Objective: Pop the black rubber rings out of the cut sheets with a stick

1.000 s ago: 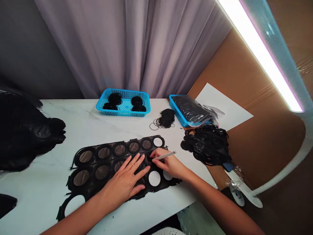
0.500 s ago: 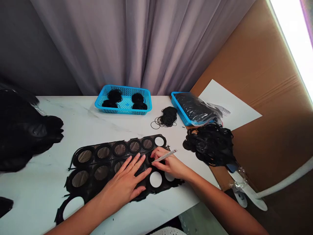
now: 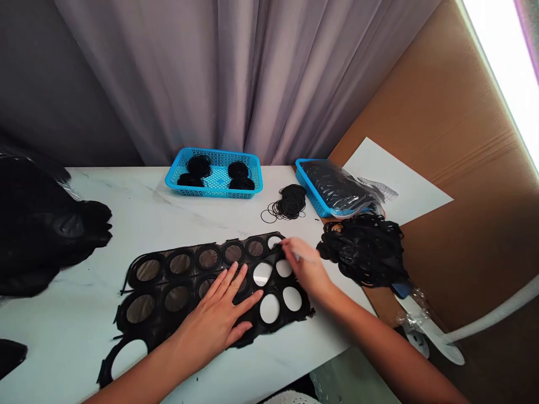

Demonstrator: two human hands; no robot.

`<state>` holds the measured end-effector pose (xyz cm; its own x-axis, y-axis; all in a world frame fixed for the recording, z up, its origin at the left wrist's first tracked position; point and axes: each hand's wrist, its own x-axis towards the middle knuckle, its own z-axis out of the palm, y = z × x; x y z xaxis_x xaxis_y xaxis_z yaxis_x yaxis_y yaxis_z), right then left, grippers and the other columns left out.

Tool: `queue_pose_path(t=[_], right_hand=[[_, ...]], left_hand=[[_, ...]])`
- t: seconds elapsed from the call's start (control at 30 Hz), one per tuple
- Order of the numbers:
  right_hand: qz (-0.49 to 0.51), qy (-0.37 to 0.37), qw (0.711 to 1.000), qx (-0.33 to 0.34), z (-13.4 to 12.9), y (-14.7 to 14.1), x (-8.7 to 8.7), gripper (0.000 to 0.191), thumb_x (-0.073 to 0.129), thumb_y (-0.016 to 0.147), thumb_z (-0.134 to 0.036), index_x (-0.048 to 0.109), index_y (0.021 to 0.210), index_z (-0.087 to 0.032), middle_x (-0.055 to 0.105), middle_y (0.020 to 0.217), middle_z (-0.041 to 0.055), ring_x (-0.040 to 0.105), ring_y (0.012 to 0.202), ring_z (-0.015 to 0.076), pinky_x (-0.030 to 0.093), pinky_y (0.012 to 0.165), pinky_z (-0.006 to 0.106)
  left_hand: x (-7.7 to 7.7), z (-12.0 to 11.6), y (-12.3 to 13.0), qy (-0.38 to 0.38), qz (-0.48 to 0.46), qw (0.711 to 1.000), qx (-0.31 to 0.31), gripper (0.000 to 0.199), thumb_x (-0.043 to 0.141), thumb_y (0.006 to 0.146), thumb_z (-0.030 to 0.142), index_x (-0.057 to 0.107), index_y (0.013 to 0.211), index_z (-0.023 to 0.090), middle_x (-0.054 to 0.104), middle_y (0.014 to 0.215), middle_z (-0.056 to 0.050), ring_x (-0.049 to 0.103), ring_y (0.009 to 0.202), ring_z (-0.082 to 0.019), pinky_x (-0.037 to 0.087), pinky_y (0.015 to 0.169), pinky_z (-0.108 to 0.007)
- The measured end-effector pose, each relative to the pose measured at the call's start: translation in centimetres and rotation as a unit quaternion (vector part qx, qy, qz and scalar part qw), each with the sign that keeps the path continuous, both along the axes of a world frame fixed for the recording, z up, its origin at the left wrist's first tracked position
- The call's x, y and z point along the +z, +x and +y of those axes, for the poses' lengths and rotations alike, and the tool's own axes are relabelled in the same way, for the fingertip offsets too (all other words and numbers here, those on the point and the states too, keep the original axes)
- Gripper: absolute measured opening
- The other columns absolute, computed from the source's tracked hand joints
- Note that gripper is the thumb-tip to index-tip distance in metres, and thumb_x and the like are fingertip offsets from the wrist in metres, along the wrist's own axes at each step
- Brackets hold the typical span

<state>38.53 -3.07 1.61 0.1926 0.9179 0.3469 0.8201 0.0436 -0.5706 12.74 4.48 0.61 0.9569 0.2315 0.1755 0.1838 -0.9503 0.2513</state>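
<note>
A black rubber sheet (image 3: 168, 278) with rows of round rings lies on the white table. Some rings are filled with thin dark film; others, mostly at the right end, show white through them. My left hand (image 3: 219, 308) rests flat on the sheet, fingers spread, pressing it down. At the sheet's upper right corner, my right hand (image 3: 307, 266) is closed, its fingertips pinching a thin dark piece (image 3: 276, 255) that lifts from the sheet. A slim pale tool (image 3: 310, 254), smeared by motion, lies across that hand; its kind cannot be made out.
A blue basket (image 3: 214, 191) holding bundles of black rings stands at the back. Loose black rings (image 3: 290, 202) lie beside it. A second blue basket (image 3: 311, 191) carries a clear bag of black pieces. Black scraps (image 3: 364, 247) are heaped at right; black sheets (image 3: 46, 230) at left.
My right hand has moved up and right, drawing the dark piece away. The ring it was working at now shows white. My left hand has stayed in place.
</note>
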Motion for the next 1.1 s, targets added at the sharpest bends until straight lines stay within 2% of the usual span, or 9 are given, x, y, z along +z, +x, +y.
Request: queue_pose_path(t=[0.07,0.1,0.2,0.27,0.37,0.47,0.63,1.1], right_hand=[[0.034,0.005,0.998,-0.059,1.6,2.0,0.9,0.013,0.046,0.098,-0.022,0.058,0.095,-0.020,0.066,0.088,0.0063,0.060,0.077,0.0194,0.047,0.071,0.030],[0.046,0.002,0.997,-0.060,2.3,2.6,1.3,0.012,0.047,0.097,-0.023,0.059,0.095,-0.020,0.066,0.089,0.0058,0.060,0.076,0.0190,0.046,0.070,0.030],[0.066,-0.029,0.997,0.028,4.1,2.4,1.6,0.012,0.048,0.097,-0.023,0.060,0.095,-0.020,0.067,0.090,0.0048,0.059,0.077,0.0179,0.045,0.071,0.029],[0.077,-0.062,0.989,0.109,4.8,1.3,1.2,0.012,0.048,0.097,-0.022,0.060,0.096,-0.020,0.066,0.089,0.0034,0.057,0.076,0.0167,0.044,0.071,0.028],[0.101,-0.097,0.972,0.187,5.4,0.2,0.5,0.009,0.050,0.096,-0.021,0.059,0.095,-0.020,0.064,0.091,0.0033,0.057,0.081,0.0164,0.045,0.074,0.028],[0.128,-0.113,0.961,0.220,5.6,0.3,0.3,0.009,0.053,0.095,-0.022,0.058,0.087,-0.020,0.061,0.100,0.0051,0.057,0.091,0.0178,0.046,0.081,0.030],[0.144,-0.131,0.952,0.235,5.7,0.7,0.6,0.013,0.054,0.095,-0.022,0.055,0.082,-0.020,0.057,0.104,0.0052,0.057,0.094,0.0177,0.046,0.085,0.031],[0.122,-0.131,0.956,0.232,5.7,0.6,0.9,0.013,0.055,0.095,-0.019,0.055,0.082,-0.019,0.057,0.105,0.0053,0.057,0.095,0.0177,0.048,0.086,0.032]], left_hand=[[0.3,0.3,0.2,0.000,0.001,1.000,-0.001,0.054,0.060,0.092,0.052,0.047,0.142,0.036,0.022,0.162,-0.007,0.027,0.145,-0.040,0.035,0.109,-0.059],[0.4,0.6,0.4,0.001,0.003,1.000,0.001,0.054,0.060,0.092,0.054,0.048,0.142,0.035,0.029,0.160,-0.008,0.031,0.143,-0.038,0.034,0.110,-0.059],[0.3,1.8,1.5,0.013,0.000,1.000,0.026,0.053,0.055,0.096,0.051,0.048,0.142,0.027,0.043,0.152,-0.011,0.036,0.142,-0.031,0.030,0.115,-0.053],[-0.1,2.7,2.3,0.024,-0.008,0.999,0.042,0.051,0.051,0.099,0.046,0.047,0.143,0.022,0.040,0.153,-0.012,0.033,0.144,-0.029,0.029,0.116,-0.049],[-0.7,3.6,2.8,0.027,-0.013,0.999,0.043,0.052,0.049,0.100,0.047,0.043,0.146,0.025,0.033,0.158,-0.010,0.029,0.146,-0.029,0.028,0.117,-0.050],[-1.0,3.6,2.7,0.022,-0.007,0.999,0.046,0.052,0.048,0.100,0.046,0.040,0.148,0.028,0.030,0.160,-0.008,0.026,0.147,-0.029,0.026,0.117,-0.051],[-0.9,3.4,2.4,0.025,0.002,0.999,0.043,0.053,0.050,0.099,0.044,0.039,0.149,0.028,0.027,0.161,-0.007,0.024,0.148,-0.029,0.025,0.118,-0.051],[-0.7,3.5,2.5,0.013,-0.003,0.999,0.041,0.052,0.051,0.099,0.043,0.041,0.147,0.028,0.029,0.160,-0.008,0.025,0.147,-0.030,0.026,0.117,-0.052]])
